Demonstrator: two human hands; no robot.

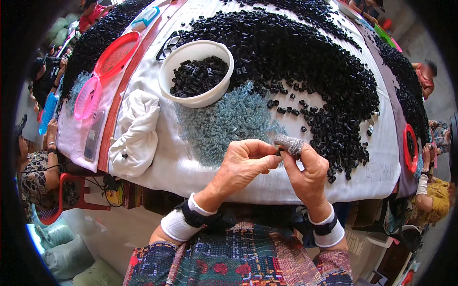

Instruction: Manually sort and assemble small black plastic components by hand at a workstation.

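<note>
My left hand [242,161] and my right hand [307,172] meet over the near part of the cloth-covered table, thumbs and forefingers pinched together. A small black plastic part [279,152] shows between the fingertips, mostly hidden by them. A grey knitted finger cover [289,143] wraps my right forefinger. Just beyond my hands lies a heap of small bluish metal springs [229,125]. Loose black plastic parts [305,52] spread in a big curved pile behind and to the right. The white bowl [165,85] at the far side of the springs holds more black pieces.
A bunched white cloth [135,136] lies at the left, and black-framed glasses [168,46] rest beside the bowl. On the left-hand table are a red tray [98,66], a pink basket [88,97] and a phone [93,136]. Several people sit at neighbouring tables.
</note>
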